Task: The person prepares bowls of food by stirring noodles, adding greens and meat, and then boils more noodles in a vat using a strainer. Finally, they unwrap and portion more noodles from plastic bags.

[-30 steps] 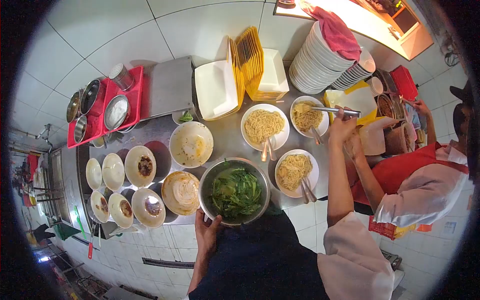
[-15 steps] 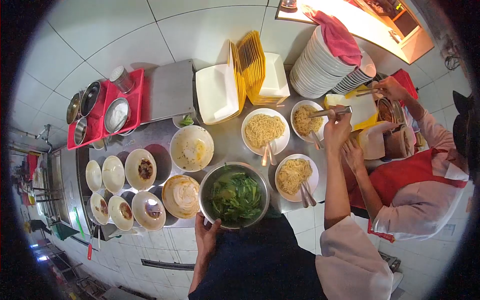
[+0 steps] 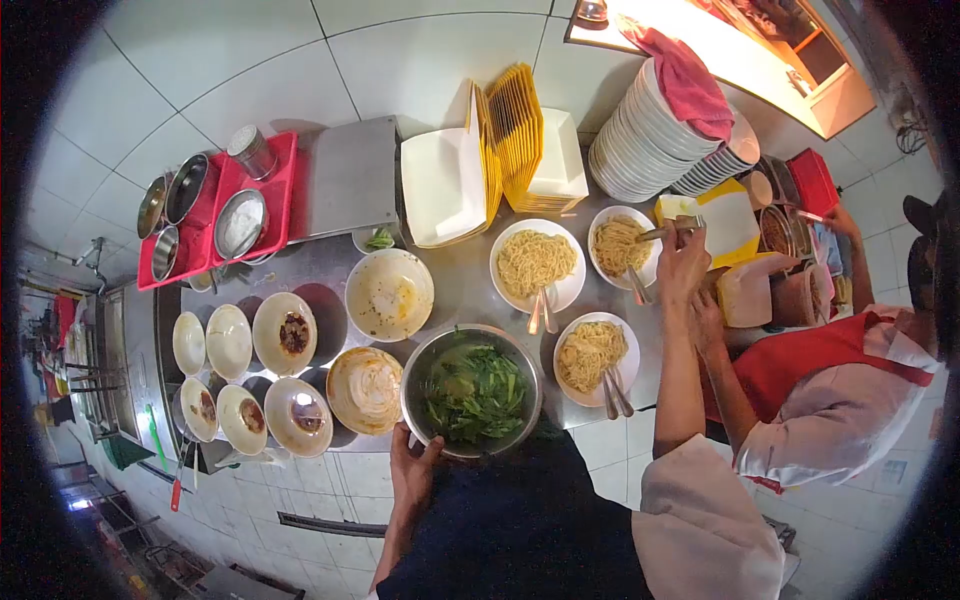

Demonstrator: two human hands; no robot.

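A metal mixing bowl (image 3: 408, 400) full of leafy greens (image 3: 475, 395) in liquid stands at the counter's front edge. My left hand (image 3: 413, 465) grips its near left rim, thumb over the edge. Farther right, my right hand (image 3: 683, 262) is closed around metal tongs (image 3: 655, 233), which point left over a plate of noodles (image 3: 617, 243). Cutlery rests on that plate. Two more noodle plates lie close by, one at the back (image 3: 536, 264) and one nearer me (image 3: 597, 356), each with utensils on its edge.
At left are several bowls with sauce (image 3: 297, 416) and a red tray (image 3: 278, 190) of metal containers. Yellow-and-white boxes (image 3: 440, 190) and stacked plates (image 3: 640, 130) stand along the wall. A co-worker in a red apron (image 3: 800, 370) stands close at right, one hand near my right forearm.
My right hand and the tongs have shifted slightly. The co-worker's far hand has moved right, away from the yellow box. My left hand stays on the bowl.
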